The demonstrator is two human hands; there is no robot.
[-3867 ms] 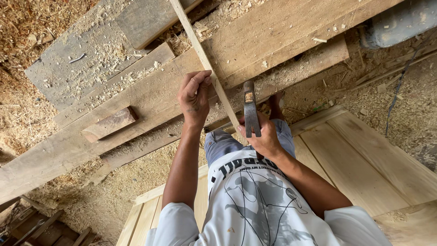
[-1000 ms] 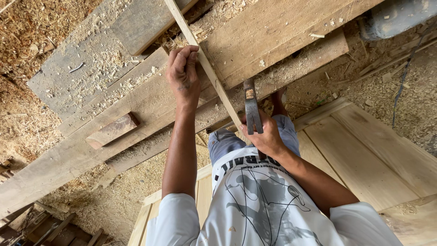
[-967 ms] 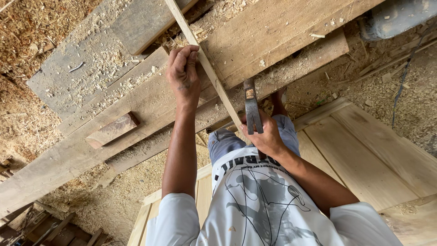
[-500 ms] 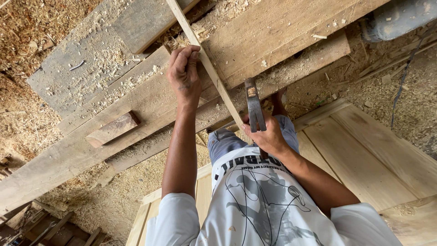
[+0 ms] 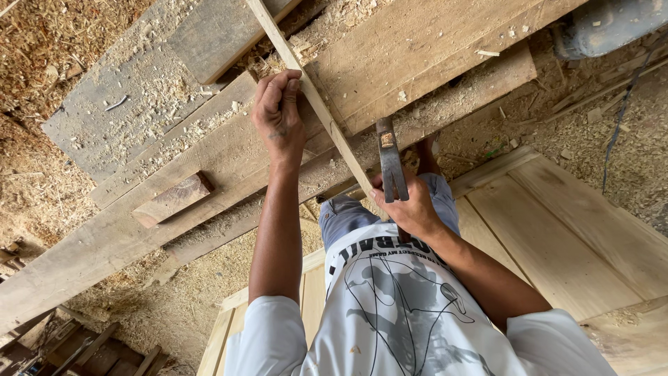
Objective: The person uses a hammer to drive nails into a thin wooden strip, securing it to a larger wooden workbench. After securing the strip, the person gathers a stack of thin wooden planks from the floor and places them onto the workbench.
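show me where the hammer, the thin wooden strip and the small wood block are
hammer [image 5: 390, 163], head view, on its dark metal head.
thin wooden strip [image 5: 334, 132], head view, mid-length.
small wood block [image 5: 172, 200], head view, on its top face.

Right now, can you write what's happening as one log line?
left hand: pinching thin wood strip on plank | right hand: gripping hammer | sawdust around

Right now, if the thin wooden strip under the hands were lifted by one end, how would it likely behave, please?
The thin wooden strip looks long and slender, so it would probably feel light and bend or whip. Square edges suggest it won't roll. The left hand pinches it on the sawdust-covered planks, so it may slide easily; the right hand holds a hammer.
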